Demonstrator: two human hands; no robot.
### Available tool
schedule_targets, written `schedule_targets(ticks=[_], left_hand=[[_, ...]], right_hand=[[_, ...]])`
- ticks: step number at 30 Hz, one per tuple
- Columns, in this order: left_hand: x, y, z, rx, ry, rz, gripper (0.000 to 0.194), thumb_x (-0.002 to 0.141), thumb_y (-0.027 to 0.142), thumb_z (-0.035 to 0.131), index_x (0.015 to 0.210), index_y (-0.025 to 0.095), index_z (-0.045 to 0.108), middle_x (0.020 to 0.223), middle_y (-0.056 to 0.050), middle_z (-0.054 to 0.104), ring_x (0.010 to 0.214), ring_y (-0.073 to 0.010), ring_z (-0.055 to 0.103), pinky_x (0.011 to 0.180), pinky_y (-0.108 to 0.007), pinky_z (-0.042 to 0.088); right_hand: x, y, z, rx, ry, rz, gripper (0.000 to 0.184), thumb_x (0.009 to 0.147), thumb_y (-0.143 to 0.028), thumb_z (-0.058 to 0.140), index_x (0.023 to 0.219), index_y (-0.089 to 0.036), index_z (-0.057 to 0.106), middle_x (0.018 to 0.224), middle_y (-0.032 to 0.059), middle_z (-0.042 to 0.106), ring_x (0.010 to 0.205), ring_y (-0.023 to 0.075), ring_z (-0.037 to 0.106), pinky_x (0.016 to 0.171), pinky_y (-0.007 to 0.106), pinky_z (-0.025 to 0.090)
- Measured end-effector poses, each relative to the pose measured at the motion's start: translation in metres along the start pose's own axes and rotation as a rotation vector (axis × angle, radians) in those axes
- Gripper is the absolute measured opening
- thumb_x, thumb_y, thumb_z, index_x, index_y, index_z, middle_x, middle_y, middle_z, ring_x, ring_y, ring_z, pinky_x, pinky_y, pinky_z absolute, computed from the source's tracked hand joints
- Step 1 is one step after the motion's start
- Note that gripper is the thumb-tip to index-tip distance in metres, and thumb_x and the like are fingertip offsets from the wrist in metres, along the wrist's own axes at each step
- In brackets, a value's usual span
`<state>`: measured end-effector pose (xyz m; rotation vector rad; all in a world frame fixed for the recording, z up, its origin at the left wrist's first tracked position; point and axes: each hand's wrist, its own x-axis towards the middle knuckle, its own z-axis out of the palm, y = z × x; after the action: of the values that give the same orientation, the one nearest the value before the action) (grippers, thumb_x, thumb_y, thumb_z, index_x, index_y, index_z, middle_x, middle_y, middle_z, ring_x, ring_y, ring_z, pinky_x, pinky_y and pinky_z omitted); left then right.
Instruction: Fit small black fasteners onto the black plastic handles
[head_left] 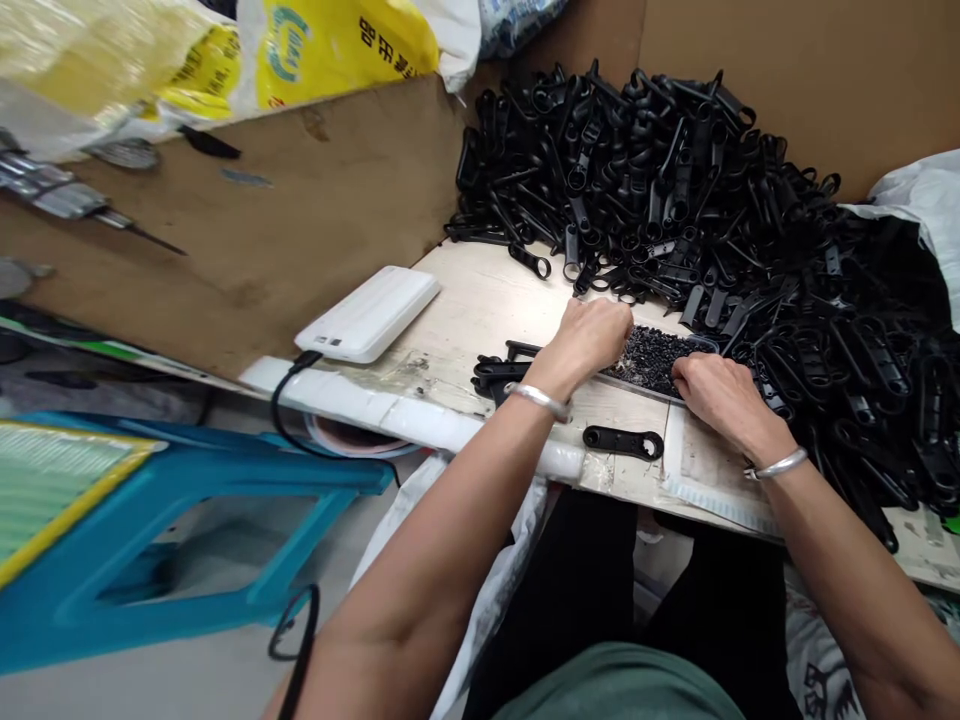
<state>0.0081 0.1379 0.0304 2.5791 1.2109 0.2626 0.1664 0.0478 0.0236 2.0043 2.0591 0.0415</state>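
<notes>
A shallow clear tray (651, 362) filled with tiny black pieces lies on the pale work board between my hands. My left hand (596, 335) is closed at the tray's left end, its fingers curled down and whatever they hold hidden. At the tray's right end my right hand (716, 393) is also closed, fingertips bent over the near edge; I cannot make out anything in them. A single flat black plastic part (622, 442) with a ring at one end lies in front of the tray. Several similar black parts (501, 372) lie left of it, partly behind my left wrist.
A large heap of black plastic parts (637, 170) fills the back and right. On the left of the board sits a white power bank (367, 313) with a black cable. Beyond the cardboard wall (352, 190) lies an electric screwdriver (67, 195). A blue stool (187, 540) stands lower left.
</notes>
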Motion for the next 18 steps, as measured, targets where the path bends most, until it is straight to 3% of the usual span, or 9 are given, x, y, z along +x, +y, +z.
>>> schedule_targets(ticks=[3,6,18], left_hand=[[0.029,-0.004,0.011,0.073,-0.012,0.012,0.024,0.080,0.004,0.052,0.090,0.015,0.071,0.096,-0.013,0.070,0.099,-0.0276,0.062,0.088,-0.040,0.039],[0.040,-0.007,0.019,0.107,-0.033,0.045,0.026,0.078,0.003,0.053,0.092,0.016,0.070,0.097,-0.013,0.070,0.102,-0.0279,0.061,0.090,-0.041,0.038],[0.015,-0.019,0.013,0.099,-0.050,0.110,0.024,0.077,0.003,0.048,0.076,0.015,0.068,0.078,-0.009,0.069,0.086,-0.0236,0.061,0.089,-0.043,0.034]], right_hand=[[-0.001,0.001,-0.001,0.045,-0.004,0.013,0.025,0.093,-0.022,0.042,0.096,-0.019,0.067,0.102,0.0100,0.070,0.093,0.0260,0.067,0.067,0.030,0.044],[0.000,0.002,-0.001,0.070,0.001,0.031,0.025,0.094,-0.026,0.042,0.098,-0.019,0.067,0.103,0.0098,0.070,0.095,0.0249,0.066,0.070,0.030,0.044],[0.001,-0.001,0.001,0.087,0.009,0.035,0.024,0.093,-0.025,0.044,0.099,-0.023,0.067,0.104,0.0080,0.070,0.093,0.0268,0.066,0.064,0.031,0.042]])
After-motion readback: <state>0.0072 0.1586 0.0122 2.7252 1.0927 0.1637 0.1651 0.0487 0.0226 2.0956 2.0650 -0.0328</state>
